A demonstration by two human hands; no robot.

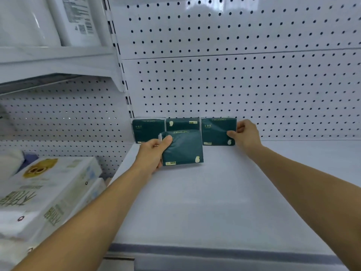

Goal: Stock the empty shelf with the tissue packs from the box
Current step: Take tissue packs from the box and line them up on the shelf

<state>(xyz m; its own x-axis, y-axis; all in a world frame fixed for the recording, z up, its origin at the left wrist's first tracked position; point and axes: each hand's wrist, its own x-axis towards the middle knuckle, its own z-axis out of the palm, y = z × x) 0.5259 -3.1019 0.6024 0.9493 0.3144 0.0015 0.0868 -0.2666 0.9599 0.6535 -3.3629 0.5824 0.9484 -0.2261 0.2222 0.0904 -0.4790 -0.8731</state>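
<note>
Three dark green tissue packs stand on edge against the pegboard at the back of the white shelf (214, 192): the left pack (147, 130), the middle pack (182, 123) and the right pack (216, 131). My right hand (247, 134) pinches the right pack's right edge, thumb on its front. My left hand (154, 153) grips the left side of a fourth green pack (183, 148), held upright just in front of the middle pack, which it partly hides. The box is not in view.
White pegboard (244, 85) backs the shelf. A slotted upright (125, 85) divides it from the left bay, where large white tissue bundles (45, 194) lie below and white packs (76, 18) stand on an upper shelf (58, 61). The shelf's front edge strip (214, 251) is near me.
</note>
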